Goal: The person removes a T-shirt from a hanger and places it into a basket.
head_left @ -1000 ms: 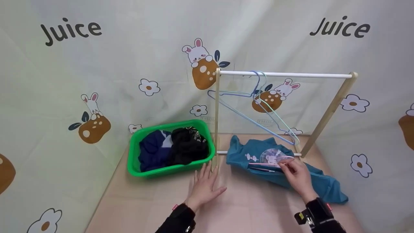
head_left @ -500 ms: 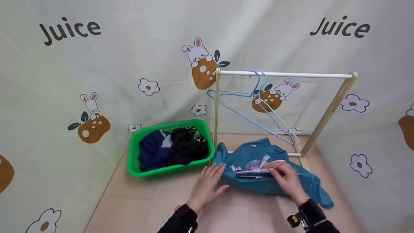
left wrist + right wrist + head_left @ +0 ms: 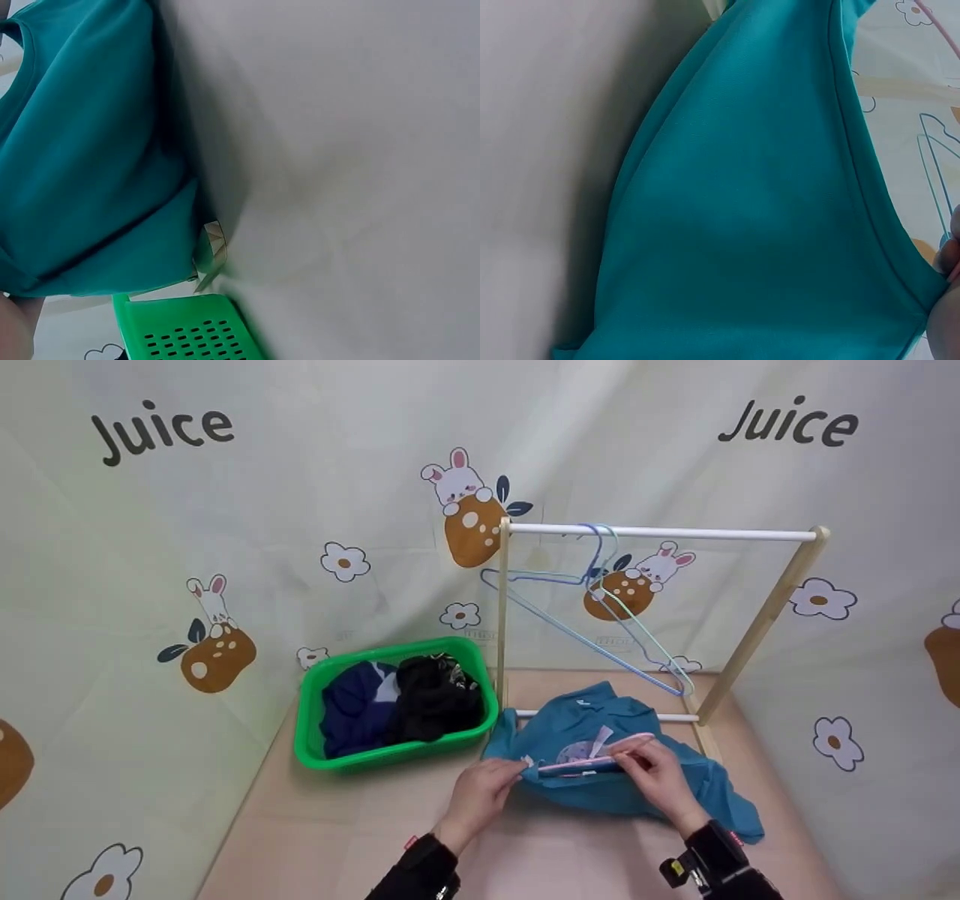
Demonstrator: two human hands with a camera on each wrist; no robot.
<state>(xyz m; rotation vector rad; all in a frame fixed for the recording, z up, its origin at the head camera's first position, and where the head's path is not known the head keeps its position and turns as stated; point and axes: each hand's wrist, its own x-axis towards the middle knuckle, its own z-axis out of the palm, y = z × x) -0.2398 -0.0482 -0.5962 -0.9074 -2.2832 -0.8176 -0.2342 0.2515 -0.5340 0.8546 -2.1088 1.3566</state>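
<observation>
A teal shirt with a printed patch lies bunched at the foot of the rack. A pink hanger sits partly inside its neck opening, and a white tag stands up beside it. My right hand pinches the pink hanger at the neckline; in the right wrist view its fingers meet at the collar edge of the shirt. With curled fingers my left hand pinches the left part of the shirt near the neckline. Cloth hides the hanger's far end.
A green basket holding dark clothes stands at the left, close to the shirt. Behind the shirt rises a wooden rack with a white rail. Blue and green hangers hang from it.
The shirt and pink hanger have shifted left and nearer, with my right hand on the hanger. My left hand went from spread fingers on the table to pinching the shirt.
</observation>
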